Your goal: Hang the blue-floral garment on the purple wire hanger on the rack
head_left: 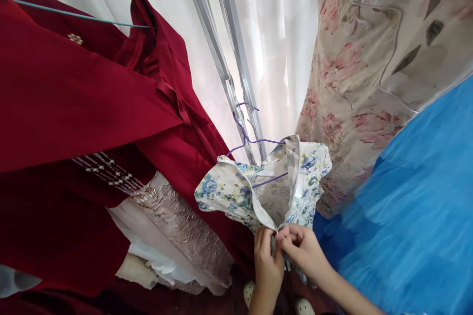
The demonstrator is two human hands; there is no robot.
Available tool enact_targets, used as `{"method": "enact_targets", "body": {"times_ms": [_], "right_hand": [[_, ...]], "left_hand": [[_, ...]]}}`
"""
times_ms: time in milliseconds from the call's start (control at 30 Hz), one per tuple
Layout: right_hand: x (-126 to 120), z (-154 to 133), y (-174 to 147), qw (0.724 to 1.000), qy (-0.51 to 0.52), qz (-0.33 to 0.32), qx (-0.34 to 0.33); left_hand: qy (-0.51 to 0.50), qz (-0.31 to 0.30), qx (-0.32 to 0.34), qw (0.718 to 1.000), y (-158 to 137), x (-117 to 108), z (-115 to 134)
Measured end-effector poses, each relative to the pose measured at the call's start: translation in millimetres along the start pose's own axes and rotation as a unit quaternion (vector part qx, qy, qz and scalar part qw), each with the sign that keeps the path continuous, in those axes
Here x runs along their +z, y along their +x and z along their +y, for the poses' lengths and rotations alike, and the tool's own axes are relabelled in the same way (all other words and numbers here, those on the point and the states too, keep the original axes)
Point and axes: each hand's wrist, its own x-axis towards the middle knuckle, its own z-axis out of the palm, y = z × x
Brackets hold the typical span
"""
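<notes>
A white dress with blue and yellow-green flowers [209, 189] hangs on a purple wire hanger [244, 133]. Its opening is spread in a V, with pale edges that look like zipper tape. At the bottom of the V, my left hand [266, 261] is closed on the left edge of the fabric. Beside it, my right hand [303, 248] pinches the point where the two edges meet, thumb against forefinger. A tiny pale piece, seemingly the zipper pull, shows between the fingertips. The fingers partly cover it, and the dress below is mostly hidden behind my hands.
Dark red garments [74, 98] on a teal wire hanger [81, 17] fill the left, near a beaded pink dress [185, 221]. A beige floral garment [340, 93] and blue tulle [410, 206] hang at right. Metal rails [221, 34] stand before white curtains [273, 19].
</notes>
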Motion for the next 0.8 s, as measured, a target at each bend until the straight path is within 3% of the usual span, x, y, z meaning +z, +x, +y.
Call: {"method": "enact_targets", "body": {"times_ms": [133,233,400,533,700,800], "right_hand": [[4.6,-14.0,14.4,0.999,0.035,0.031,0.015],[10.9,-41.7,36.7,0.998,0.043,0.055,-0.004],[31.6,-105.6,82.1,0.992,0.07,0.067,-0.077],[48.4,-140.5,100.0,0.981,0.108,0.072,-0.146],[49.6,-148.8,98.9,0.977,0.102,0.065,-0.177],[43.8,-143.2,92.5,0.979,0.087,0.055,-0.174]], "left_hand": [[0.025,-0.056,0.024,0.998,-0.4,-1.6,-15.4],[0.076,-0.101,0.056,0.99,2.1,-6.4,-32.4],[0.127,-0.096,0.087,0.983,16.9,-16.2,-50.4],[0.146,-0.086,0.115,0.979,24.9,-14.8,-61.0],[0.111,-0.127,0.106,0.98,24.0,-16.1,-71.0],[0.033,-0.101,0.086,0.991,39.5,-34.5,-49.6]]}}
